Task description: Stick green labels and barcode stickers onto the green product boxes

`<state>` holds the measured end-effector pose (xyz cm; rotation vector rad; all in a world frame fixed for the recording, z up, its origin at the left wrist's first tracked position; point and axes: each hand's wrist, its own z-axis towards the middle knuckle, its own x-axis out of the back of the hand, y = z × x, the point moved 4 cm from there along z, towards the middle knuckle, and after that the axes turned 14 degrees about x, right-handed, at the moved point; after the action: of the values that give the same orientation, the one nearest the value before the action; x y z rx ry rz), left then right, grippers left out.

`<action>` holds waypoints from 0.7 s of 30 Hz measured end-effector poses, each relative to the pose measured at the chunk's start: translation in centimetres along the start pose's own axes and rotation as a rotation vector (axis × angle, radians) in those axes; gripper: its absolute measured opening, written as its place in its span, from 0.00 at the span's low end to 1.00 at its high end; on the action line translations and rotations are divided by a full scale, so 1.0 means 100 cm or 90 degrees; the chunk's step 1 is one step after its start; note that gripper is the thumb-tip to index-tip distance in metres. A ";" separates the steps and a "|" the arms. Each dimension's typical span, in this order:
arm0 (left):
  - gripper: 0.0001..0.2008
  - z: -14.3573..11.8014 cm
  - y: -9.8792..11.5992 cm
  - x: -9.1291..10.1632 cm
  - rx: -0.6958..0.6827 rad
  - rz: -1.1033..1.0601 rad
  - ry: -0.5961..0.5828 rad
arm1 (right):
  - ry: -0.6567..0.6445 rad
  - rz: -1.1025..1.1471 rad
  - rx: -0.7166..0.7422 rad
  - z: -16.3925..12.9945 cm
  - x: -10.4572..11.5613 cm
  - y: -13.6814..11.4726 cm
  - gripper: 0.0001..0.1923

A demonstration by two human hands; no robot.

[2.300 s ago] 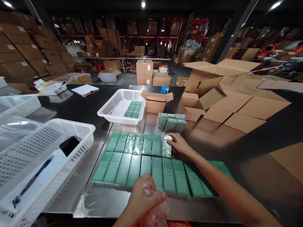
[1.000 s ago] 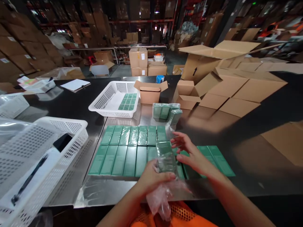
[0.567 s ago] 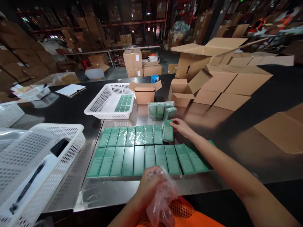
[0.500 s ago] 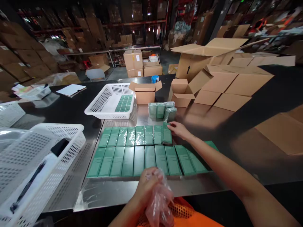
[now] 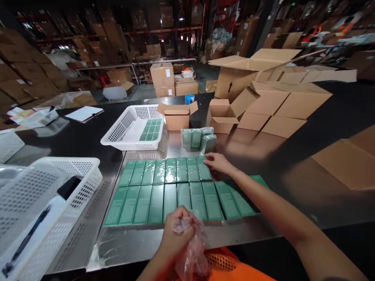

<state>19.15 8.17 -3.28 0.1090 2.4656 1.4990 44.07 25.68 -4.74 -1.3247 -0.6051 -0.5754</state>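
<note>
The right hand [image 5: 218,163] lies open, fingertips on the last green box [image 5: 203,170] of the far row. The left hand [image 5: 175,234] clutches crumpled plastic wrap [image 5: 191,255] at six o'clock. Bare worktop [image 5: 263,156] lies at three o'clock.

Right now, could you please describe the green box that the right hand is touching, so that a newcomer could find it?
On the steel table lie two rows of green boxes. In the far row, take the rightmost box, under the right hand. Only this one ends the row.
</note>
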 end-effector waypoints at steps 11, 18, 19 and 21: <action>0.15 0.003 -0.014 0.000 0.032 0.049 -0.061 | 0.120 -0.206 0.293 0.057 0.066 -0.031 0.05; 0.16 0.003 -0.027 0.010 -0.006 0.105 -0.041 | 0.163 -0.183 0.306 0.065 0.065 -0.020 0.08; 0.16 0.004 -0.028 0.011 -0.011 0.110 -0.037 | 0.175 -0.181 0.298 0.065 0.067 -0.020 0.09; 0.17 0.006 -0.030 0.014 -0.015 0.114 -0.027 | 0.198 -0.181 0.282 0.068 0.070 -0.021 0.09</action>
<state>18.17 7.51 -6.41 0.3630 2.4603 1.5774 47.15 31.77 2.54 -0.7188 -0.6220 -0.8073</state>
